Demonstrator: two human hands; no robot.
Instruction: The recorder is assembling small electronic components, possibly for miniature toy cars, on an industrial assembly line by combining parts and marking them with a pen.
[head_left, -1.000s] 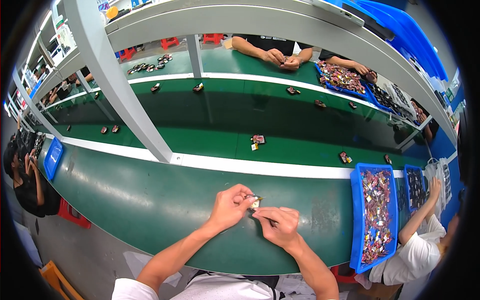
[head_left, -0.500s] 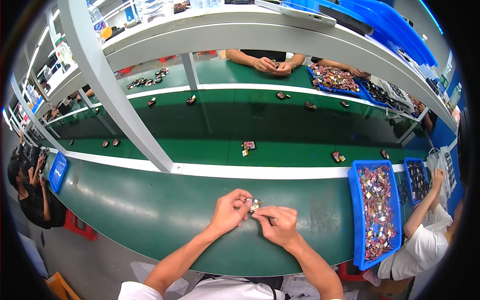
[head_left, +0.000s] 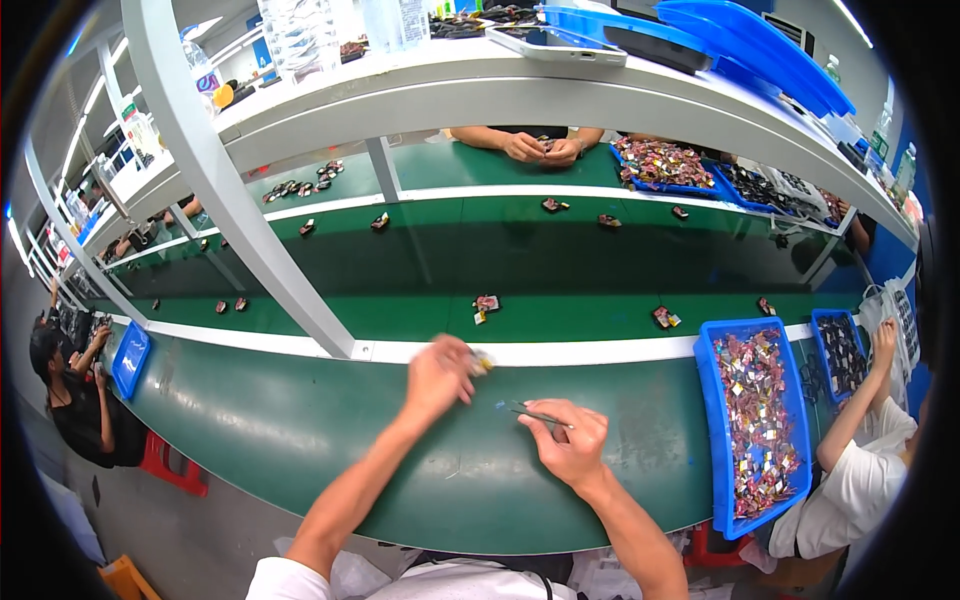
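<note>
left hand (head_left: 438, 376): blurred part (head_left: 482, 362); right hand (head_left: 574, 436): thin tool (head_left: 543, 416); bottle label (head_left: 207, 82): purple lettering

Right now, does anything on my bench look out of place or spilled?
Mildly, yes: dark pieces lie on the bench between the big tray and the small tray, outside both, as if strayed, though perhaps left there deliberately. Bits lie near the tool in your right hand, too small to identify. Nothing looks clearly spilled.
</note>
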